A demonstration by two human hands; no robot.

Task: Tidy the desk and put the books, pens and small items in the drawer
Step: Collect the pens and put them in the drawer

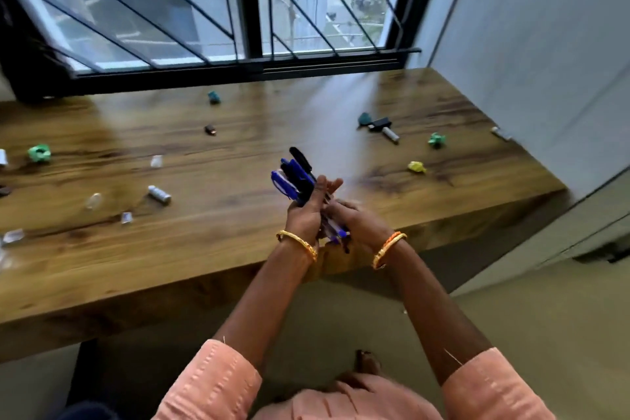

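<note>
A bundle of blue and black pens (296, 177) sticks up out of my left hand (306, 215), which grips it above the wooden desk (218, 249) near its front edge. My right hand (358, 220) holds the lower end of the same bundle, fingers curled round it. Small items lie scattered on the desk: a green crumpled piece (39, 153), a silver cylinder (159, 195), a small black piece (210, 129), a teal piece (214, 97), a black-and-silver item (381, 128), another green piece (436, 140), a yellow piece (417, 167). No drawer is in view.
A barred window (252, 10) runs along the desk's back edge. A grey wall (545, 61) closes the right side, with a small silver item (501, 134) beside it. Clear plastic bits (93, 200) lie at the desk's left. Floor (528, 300) shows below the desk.
</note>
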